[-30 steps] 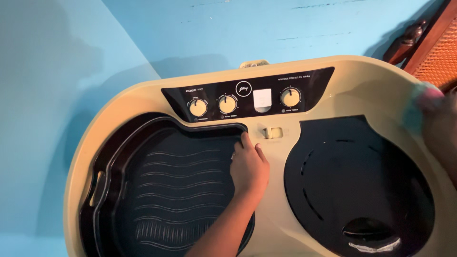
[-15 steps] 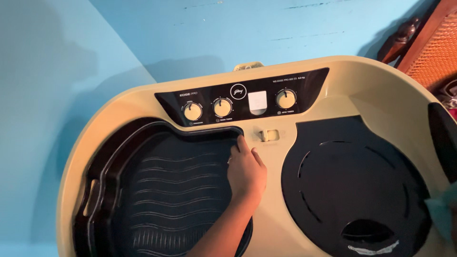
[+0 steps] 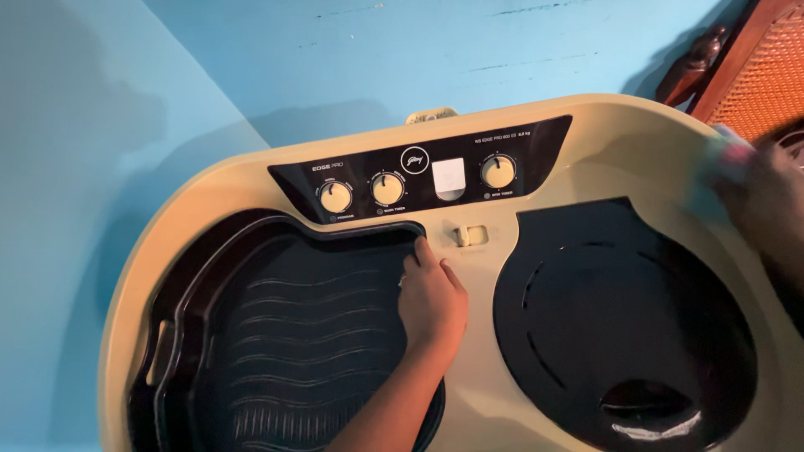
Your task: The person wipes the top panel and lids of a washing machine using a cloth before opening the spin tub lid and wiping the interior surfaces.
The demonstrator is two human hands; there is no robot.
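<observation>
Centre of the frame, the left hand [image 3: 433, 303] rests palm-down on the right edge of the dark ribbed plastic wash-tub lid [image 3: 310, 335] of a cream twin-tub washing machine [image 3: 620, 142], fingers [image 3: 422, 252] loosely together and holding nothing, tips near the lid's upper right corner. At the right edge, the right hand [image 3: 766, 209] is a blur over the machine's rim beside something pale teal [image 3: 722, 159]; its grip cannot be told. The round dark spinner lid [image 3: 620, 326] lies at lower right, three cream knobs [image 3: 387, 189] above.

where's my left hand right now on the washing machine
In the head view your left hand lies flat near the middle, on the right edge of the dark ribbed wash lid, just below the small cream latch.
</observation>
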